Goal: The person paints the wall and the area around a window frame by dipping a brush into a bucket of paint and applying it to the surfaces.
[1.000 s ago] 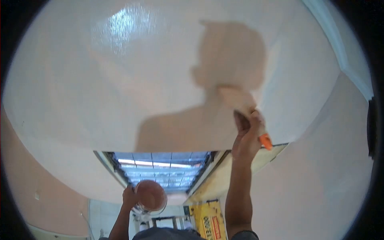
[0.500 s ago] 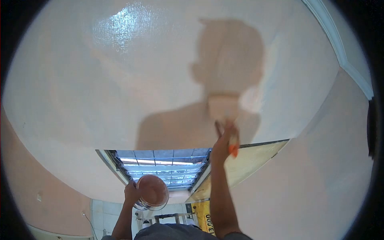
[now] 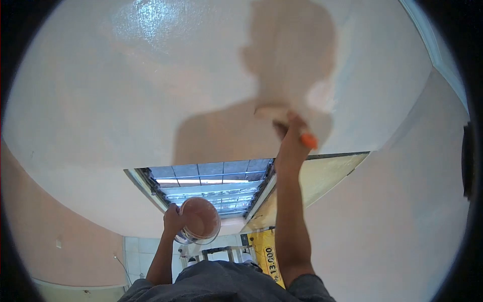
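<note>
My right hand (image 3: 293,138) is closed around a wide paintbrush (image 3: 271,111), its bristle end against the pale pink wall (image 3: 216,90) above the window. The brush's orange handle end (image 3: 309,141) sticks out to the right below my fingers. At the lower left, my left hand (image 3: 173,219) grips the rim side of a small paint bucket (image 3: 202,220). Pinkish paint shows inside the bucket, which is tipped so its opening faces me.
Below the wall is a window with bars and slats (image 3: 211,176), with a yellowish panel (image 3: 334,173) to its right. A ladder (image 3: 221,251) stands beneath me beside a yellow printed sheet (image 3: 266,251). White moulding (image 3: 427,40) runs along the upper right.
My view has dipped, so the window and bucket sit higher in it. The brush has moved up and turned, its handle now slanting to the right. Both hands keep their holds.
</note>
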Available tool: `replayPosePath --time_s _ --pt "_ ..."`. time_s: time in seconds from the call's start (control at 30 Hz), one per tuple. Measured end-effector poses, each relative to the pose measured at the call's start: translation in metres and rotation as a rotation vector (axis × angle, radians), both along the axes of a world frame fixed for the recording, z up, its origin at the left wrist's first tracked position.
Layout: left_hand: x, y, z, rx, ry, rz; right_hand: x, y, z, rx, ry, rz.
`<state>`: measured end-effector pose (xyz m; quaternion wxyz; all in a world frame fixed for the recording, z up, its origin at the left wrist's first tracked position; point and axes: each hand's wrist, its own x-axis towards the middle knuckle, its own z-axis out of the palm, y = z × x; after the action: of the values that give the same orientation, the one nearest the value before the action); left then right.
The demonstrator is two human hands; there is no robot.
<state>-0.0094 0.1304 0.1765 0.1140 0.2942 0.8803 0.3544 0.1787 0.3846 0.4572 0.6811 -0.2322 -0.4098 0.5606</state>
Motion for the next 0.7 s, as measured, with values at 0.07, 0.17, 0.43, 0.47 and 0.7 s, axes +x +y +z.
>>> replayPosePath --time_s 0.07,0.17,0.43,0.47,0.7 --pt "0.001 0.001 0.003 -0.002 -0.024 0.007 0.003 -0.007 0.053 0.153 0.066 -0.012" --pt "0.003 0.004 -0.001 0.016 -0.02 -0.003 0.003 -0.006 0.091 0.383 0.196 -0.042" --pt "0.014 0.008 0.003 0.049 -0.061 -0.011 -0.006 -0.009 -0.113 0.059 0.018 0.033" --pt "0.014 0.009 0.003 0.059 -0.066 -0.01 0.0 -0.022 -0.149 0.008 0.009 0.058" --pt "0.007 0.015 -0.002 0.005 -0.014 -0.055 0.057 -0.07 -0.208 0.007 -0.31 0.08"
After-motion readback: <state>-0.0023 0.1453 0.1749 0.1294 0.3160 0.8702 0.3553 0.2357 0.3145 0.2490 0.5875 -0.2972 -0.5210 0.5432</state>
